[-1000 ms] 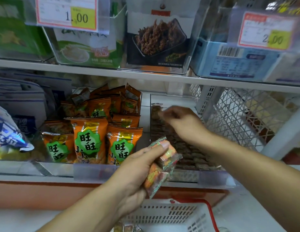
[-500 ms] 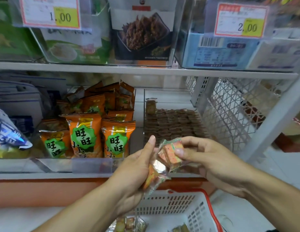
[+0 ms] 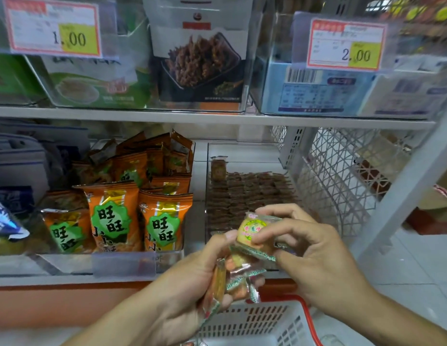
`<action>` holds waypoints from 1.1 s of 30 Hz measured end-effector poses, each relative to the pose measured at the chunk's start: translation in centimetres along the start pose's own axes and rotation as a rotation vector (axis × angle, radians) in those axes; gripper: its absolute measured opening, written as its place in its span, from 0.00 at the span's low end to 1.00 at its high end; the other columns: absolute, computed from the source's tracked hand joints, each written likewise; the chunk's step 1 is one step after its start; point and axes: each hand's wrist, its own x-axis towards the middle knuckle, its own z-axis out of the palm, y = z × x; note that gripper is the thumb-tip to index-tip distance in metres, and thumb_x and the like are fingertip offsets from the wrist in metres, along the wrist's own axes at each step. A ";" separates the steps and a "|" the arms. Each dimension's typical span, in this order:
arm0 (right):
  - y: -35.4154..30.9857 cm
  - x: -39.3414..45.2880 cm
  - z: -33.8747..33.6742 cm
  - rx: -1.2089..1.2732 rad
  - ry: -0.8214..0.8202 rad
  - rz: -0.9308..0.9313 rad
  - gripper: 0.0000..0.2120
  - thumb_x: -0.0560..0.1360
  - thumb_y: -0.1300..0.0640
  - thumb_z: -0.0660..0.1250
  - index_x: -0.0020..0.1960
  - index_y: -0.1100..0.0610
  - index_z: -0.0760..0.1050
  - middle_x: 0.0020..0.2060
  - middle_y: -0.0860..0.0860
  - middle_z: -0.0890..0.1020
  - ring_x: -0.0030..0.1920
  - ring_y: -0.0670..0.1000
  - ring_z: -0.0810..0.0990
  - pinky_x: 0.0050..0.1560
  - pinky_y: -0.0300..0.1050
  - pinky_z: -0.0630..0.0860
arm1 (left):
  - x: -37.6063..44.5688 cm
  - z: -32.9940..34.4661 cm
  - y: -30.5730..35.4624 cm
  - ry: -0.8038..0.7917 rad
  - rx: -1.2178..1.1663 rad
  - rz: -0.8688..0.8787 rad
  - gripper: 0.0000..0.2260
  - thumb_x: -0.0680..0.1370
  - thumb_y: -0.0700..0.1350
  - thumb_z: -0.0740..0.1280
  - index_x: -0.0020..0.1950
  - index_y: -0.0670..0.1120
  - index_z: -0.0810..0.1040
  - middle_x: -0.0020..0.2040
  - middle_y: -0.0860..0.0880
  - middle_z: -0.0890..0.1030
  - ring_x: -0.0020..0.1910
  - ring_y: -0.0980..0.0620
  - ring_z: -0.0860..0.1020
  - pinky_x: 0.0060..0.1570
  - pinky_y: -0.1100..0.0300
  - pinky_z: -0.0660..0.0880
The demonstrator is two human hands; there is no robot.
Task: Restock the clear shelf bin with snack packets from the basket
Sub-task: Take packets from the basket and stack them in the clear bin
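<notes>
Left hand point(image 3: 192, 278) gripped small stack of clear-wrapped orange snack packets point(image 3: 238, 275), kept near as ready supply. Right hand point(image 3: 310, 250) pinched top clear-wrapped packet with round yellow-green label point(image 3: 255, 232) between thumb and fingertips, probably peeling off single piece for placing. Clear plastic shelf bin point(image 3: 242, 153) far behind hands, brown packets in neat rows, gap at far end. White slotted red-rimmed basket point(image 3: 262, 323) near, below hands. Orange puffed snack bags point(image 3: 115, 216) left.

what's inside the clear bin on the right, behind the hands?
The clear bin holds flat rows of brown packets, with one packet upright at the back left. Its front rows are hidden by the right hand and the packet it pinches.
</notes>
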 end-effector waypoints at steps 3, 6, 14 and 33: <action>0.2 0.2 -0.2 0.119 -0.020 0.080 0.24 0.71 0.73 0.59 0.46 0.50 0.87 0.60 0.43 0.81 0.63 0.48 0.80 0.60 0.47 0.79 | 0.0 -0.4 -0.8 0.008 0.132 0.083 0.26 0.74 0.52 0.75 0.63 0.34 0.80 0.22 0.41 0.79 0.22 0.56 0.79 0.32 0.64 0.77; -0.2 0.5 0.0 0.367 0.009 0.168 0.10 0.73 0.60 0.72 0.53 0.51 0.85 0.58 0.51 0.84 0.61 0.52 0.82 0.54 0.44 0.80 | -0.1 -0.4 -0.9 0.026 0.060 -0.019 0.28 0.65 0.59 0.79 0.58 0.44 0.86 0.43 0.35 0.86 0.34 0.49 0.85 0.25 0.60 0.78; 0.6 0.8 -0.6 0.490 0.046 0.416 0.21 0.61 0.62 0.79 0.54 0.52 0.84 0.56 0.56 0.85 0.56 0.54 0.86 0.50 0.42 0.82 | -0.8 0.0 -0.3 0.144 -0.039 -0.004 0.25 0.63 0.51 0.80 0.59 0.51 0.83 0.54 0.39 0.86 0.43 0.48 0.87 0.18 0.64 0.71; 0.7 2.8 -1.5 0.523 -0.263 0.668 0.20 0.74 0.62 0.69 0.66 0.57 0.78 0.59 0.56 0.85 0.54 0.53 0.82 0.54 0.44 0.77 | -0.7 -0.3 0.0 0.215 0.021 0.078 0.25 0.60 0.49 0.80 0.57 0.52 0.85 0.50 0.41 0.87 0.29 0.53 0.78 0.20 0.65 0.71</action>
